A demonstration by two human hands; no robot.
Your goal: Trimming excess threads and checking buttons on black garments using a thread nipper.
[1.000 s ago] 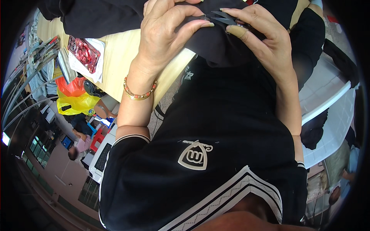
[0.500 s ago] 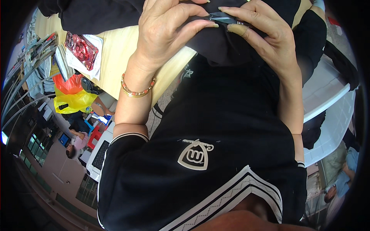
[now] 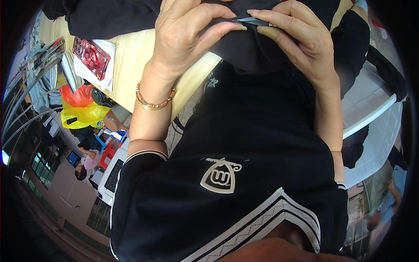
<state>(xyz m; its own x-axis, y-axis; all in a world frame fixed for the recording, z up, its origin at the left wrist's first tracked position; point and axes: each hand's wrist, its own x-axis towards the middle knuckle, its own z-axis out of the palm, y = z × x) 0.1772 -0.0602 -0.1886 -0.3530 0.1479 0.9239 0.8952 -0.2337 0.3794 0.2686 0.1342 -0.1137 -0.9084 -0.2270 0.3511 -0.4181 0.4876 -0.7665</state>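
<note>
At the top middle, my right hand (image 3: 303, 39) grips small thread snips (image 3: 254, 20) between thumb and fingers. Their narrow blades point left and lie close together. My left hand (image 3: 181, 37) pinches dark fabric (image 3: 248, 52) with thumb and index finger, right at the snips' tips. Any thread between the fingertips is too small to make out. The fabric hangs below both hands toward my lap. A beaded bracelet and a gold bangle (image 3: 152, 105) circle my left wrist.
More dark cloth (image 3: 113, 19) covers the far part of the pale wooden table (image 3: 131, 56). A red-cased phone (image 3: 92, 60) lies on papers at left. Beyond hang red and yellow bags (image 3: 83, 115). White plastic bins (image 3: 371, 113) stand at right. People sit at far left and far right.
The snips' blades have come closer together at my left fingertips. Both hands otherwise hold nearly the same place.
</note>
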